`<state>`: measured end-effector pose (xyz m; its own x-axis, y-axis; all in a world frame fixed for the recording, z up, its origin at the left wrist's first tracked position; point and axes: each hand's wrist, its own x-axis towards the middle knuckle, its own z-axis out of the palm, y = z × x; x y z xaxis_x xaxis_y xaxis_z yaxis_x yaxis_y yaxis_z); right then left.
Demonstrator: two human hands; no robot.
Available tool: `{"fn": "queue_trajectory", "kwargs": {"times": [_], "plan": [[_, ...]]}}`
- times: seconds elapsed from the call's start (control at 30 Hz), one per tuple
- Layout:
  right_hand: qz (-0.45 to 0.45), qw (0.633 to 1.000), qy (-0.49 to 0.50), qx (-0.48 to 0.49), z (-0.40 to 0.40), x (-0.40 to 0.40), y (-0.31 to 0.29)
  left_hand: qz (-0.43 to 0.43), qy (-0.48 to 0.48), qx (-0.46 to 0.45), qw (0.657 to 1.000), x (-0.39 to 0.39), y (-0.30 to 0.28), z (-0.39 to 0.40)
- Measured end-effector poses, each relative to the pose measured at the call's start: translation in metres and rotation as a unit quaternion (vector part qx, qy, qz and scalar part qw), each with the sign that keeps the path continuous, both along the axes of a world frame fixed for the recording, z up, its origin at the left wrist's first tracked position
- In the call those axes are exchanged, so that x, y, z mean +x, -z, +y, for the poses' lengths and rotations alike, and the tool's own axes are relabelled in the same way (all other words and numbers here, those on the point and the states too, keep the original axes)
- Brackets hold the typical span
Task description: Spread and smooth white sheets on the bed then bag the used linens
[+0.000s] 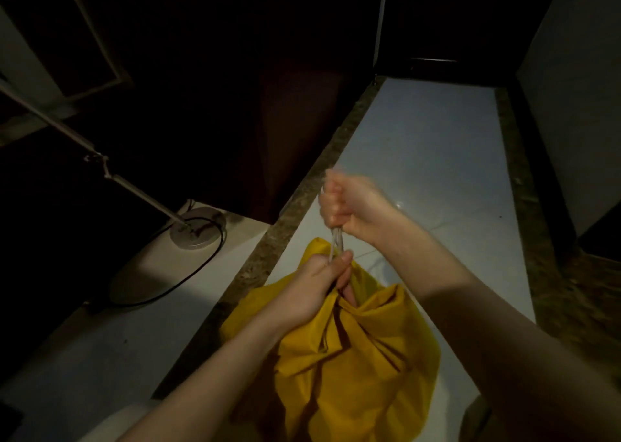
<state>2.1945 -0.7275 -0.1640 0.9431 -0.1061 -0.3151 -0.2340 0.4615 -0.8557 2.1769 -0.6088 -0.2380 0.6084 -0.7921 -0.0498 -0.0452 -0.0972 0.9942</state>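
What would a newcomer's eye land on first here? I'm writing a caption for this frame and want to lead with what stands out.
The bright yellow bag at bottom centre, gathered at its mouth on the pale floor. Just above it the right hand grips a whitish drawstring pulled upward, while the left hand grips the bag's bunched neck. At left, in the dark, a floor lamp's slanted pole runs down to its round base.

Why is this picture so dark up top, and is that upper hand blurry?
In the head view the upper half lies in deep shadow; light falls mainly on the pale floor. The right hand is smeared by motion blur while gripping the cord; the left hand and yellow bag look sharper. Straight edges bow from the wide-angle lens.
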Motion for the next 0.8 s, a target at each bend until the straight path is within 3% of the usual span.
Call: {"fn": "queue_trajectory", "kwargs": {"times": [0.13, 0.2, 0.33, 0.43, 0.53, 0.6, 0.7, 0.8], "plan": [[0.003, 0.966, -0.041, -0.254, -0.008, -0.02, 0.036, -0.014, -0.065, 0.027, 0.997, 0.001, 0.033, 0.003], [0.007, 0.947, -0.06, -0.314, -0.017, -0.036, 0.048, -0.003, -0.099, 0.02, 0.995, 0.005, 0.037, 0.005], [0.036, 0.98, -0.052, -0.189, -0.017, -0.059, 0.062, 0.103, -0.076, 0.033, 0.991, 0.002, 0.03, 0.004], [0.06, 0.995, 0.018, -0.083, -0.02, -0.063, 0.062, 0.25, 0.049, 0.035, 0.966, -0.001, 0.014, 0.009], [0.081, 0.994, 0.035, -0.072, -0.026, -0.063, 0.06, 0.269, 0.136, 0.047, 0.952, 0.006, 0.003, 0.014], [0.081, 0.982, -0.016, -0.172, -0.026, -0.067, 0.064, 0.244, 0.133, 0.079, 0.957, 0.008, 0.002, 0.016], [0.094, 0.919, -0.117, -0.365, -0.029, -0.073, 0.077, 0.225, 0.092, 0.129, 0.961, 0.006, 0.014, 0.021], [0.116, 0.877, -0.159, -0.439, -0.04, -0.075, 0.093, 0.176, 0.114, 0.184, 0.96, 0.01, 0.018, 0.023]]}}
